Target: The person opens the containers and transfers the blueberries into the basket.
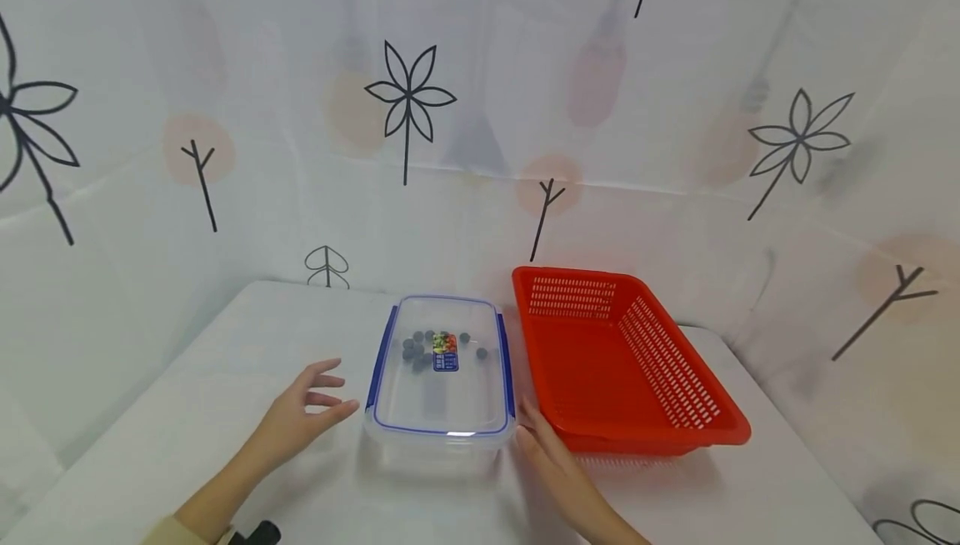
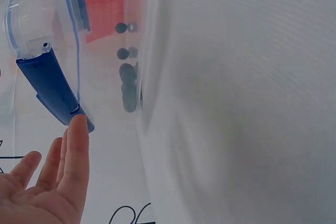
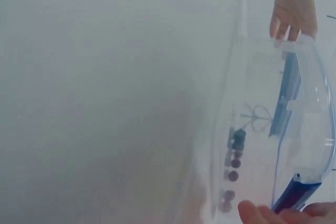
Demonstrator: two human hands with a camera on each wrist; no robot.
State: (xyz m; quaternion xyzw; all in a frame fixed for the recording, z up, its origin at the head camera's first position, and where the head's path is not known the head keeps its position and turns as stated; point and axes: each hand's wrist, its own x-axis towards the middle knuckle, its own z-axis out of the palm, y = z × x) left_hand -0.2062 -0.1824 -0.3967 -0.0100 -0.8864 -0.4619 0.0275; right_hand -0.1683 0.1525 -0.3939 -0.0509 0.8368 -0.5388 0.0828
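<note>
A clear food container (image 1: 442, 403) with a blue-rimmed lid stands on the white table, its blue side latches folded down. Several small dark round berries, like blueberries (image 1: 416, 355), lie inside beneath the lid. My left hand (image 1: 300, 416) hovers beside the container's left side with fingers spread, holding nothing. In the left wrist view its fingertips appear close to the blue latch (image 2: 50, 85); whether they touch is unclear. At the container's right side, my right hand (image 1: 553, 470) has its extended fingers by the other blue latch (image 3: 296, 195), with the fingertips partly out of frame.
A red plastic basket (image 1: 592, 370) with slotted walls stands just right of the container, close to my right hand. The white table (image 1: 187, 395) runs back to a patterned cloth backdrop (image 1: 480, 112). A label (image 1: 446, 353) is on the lid.
</note>
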